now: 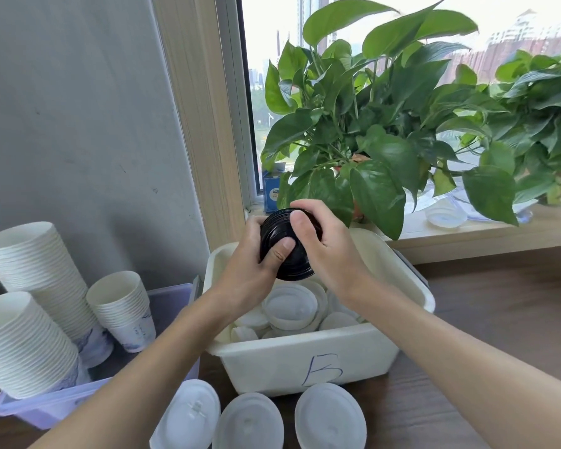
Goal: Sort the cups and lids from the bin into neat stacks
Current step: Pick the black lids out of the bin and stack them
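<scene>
Both hands hold a stack of black lids above the white bin marked "B". My left hand grips the stack from the left, thumb pressed on its face. My right hand grips it from the right and top. Loose white lids lie inside the bin. In front of the bin stand three stacks of white lids. To the left, stacks of white paper cups lean in a clear purple tray.
Leafy potted plants fill the windowsill behind the bin, with a clear lid and a small blue box on the sill. A grey wall rises at left. Dark wooden tabletop extends to the right.
</scene>
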The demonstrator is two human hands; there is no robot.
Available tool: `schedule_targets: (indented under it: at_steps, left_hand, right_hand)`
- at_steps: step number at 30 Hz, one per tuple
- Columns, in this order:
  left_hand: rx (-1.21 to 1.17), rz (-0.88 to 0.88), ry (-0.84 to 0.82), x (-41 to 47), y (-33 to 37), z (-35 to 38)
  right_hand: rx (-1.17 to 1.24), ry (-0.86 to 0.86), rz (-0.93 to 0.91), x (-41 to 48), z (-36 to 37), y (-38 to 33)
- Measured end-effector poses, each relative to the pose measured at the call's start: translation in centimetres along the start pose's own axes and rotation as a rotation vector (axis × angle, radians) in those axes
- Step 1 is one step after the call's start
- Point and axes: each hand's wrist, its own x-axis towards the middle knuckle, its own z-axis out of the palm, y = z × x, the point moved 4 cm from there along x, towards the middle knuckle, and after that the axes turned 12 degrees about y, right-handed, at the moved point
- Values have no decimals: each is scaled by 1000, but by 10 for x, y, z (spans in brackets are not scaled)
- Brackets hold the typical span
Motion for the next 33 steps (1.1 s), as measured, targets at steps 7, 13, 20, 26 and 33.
schedule_targets:
  at_steps: [7, 13, 20, 26, 33]
  left_hand:
    - [5, 103, 8, -6, 13, 0]
    - [45, 100, 17, -8, 12, 1]
    - [13, 114, 89, 6, 7, -7]
    - [32, 121, 88, 5, 5, -6]
    - [-63, 86, -35, 2, 6, 1]
  right_hand:
    - [-107, 100, -209, 1, -4, -7]
    - [-101, 106, -205, 0, -5, -8]
    - [-63, 17, -87, 0, -6, -2]
    - [-56, 20, -77, -1, -4, -2]
    - [-83, 164, -109, 0, -10, -10]
